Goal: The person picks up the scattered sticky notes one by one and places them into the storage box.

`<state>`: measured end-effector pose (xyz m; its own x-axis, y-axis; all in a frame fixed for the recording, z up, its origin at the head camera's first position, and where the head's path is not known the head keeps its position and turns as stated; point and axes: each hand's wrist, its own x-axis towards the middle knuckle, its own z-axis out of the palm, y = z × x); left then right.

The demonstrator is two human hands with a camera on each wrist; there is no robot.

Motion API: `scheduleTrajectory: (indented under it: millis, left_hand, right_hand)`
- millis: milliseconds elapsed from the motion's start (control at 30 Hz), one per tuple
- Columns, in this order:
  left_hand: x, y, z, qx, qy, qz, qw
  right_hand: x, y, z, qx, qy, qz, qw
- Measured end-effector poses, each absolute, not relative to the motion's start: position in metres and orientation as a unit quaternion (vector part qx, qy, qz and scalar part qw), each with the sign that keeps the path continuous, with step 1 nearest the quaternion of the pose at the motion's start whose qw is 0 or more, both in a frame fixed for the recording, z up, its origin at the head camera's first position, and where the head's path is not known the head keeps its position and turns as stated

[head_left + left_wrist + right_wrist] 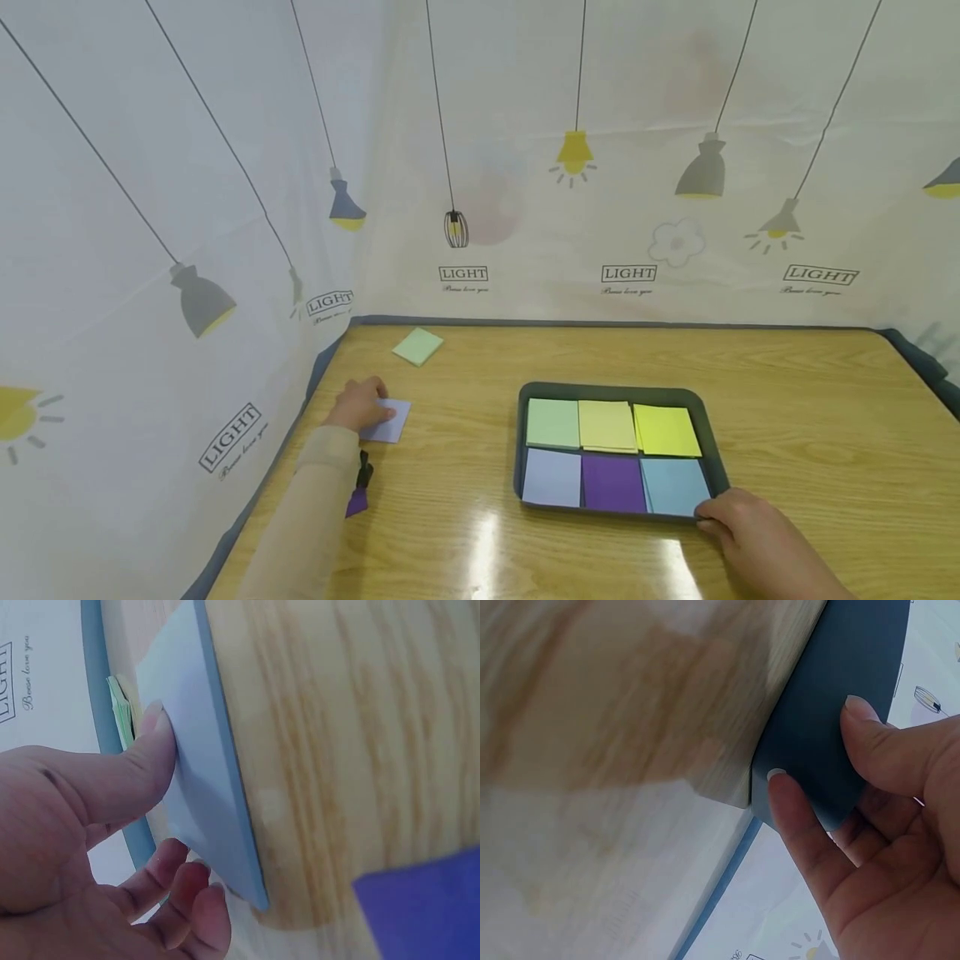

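Note:
At the left of the table, my left hand [360, 406] holds a pale lavender sticky-note pad [388, 423]. In the left wrist view the thumb lies on the pad's face [202, 765], with the other fingers curled at its near edge. My right hand [757, 533] grips the near right corner of a dark tray [600, 390]. The right wrist view shows thumb and fingertips against the tray's outer wall [825, 690]. Six stacks of square notes sit in the tray in two rows: green, pale yellow and bright yellow behind; lavender, purple and light blue in front.
A light green note pad [418, 346] lies near the far left corner. Beside the left forearm are a purple piece [357, 502] and a dark item [364, 471], partly hidden by the sleeve. Printed cloth walls [525, 292] stand along the table's back and left edges.

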<state>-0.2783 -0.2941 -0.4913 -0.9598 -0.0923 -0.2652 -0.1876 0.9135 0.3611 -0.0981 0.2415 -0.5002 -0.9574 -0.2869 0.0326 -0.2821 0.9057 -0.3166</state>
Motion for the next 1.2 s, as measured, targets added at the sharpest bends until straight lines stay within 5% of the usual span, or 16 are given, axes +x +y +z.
scheduleTrajectory:
  millis: [1200]
  left_hand:
    - [-0.275, -0.258, -0.471, 0.014, 0.977, 0.197, 0.075]
  right_hand:
    - [-0.099, 0.241, -0.498, -0.128, 0.977, -0.165, 0.035]
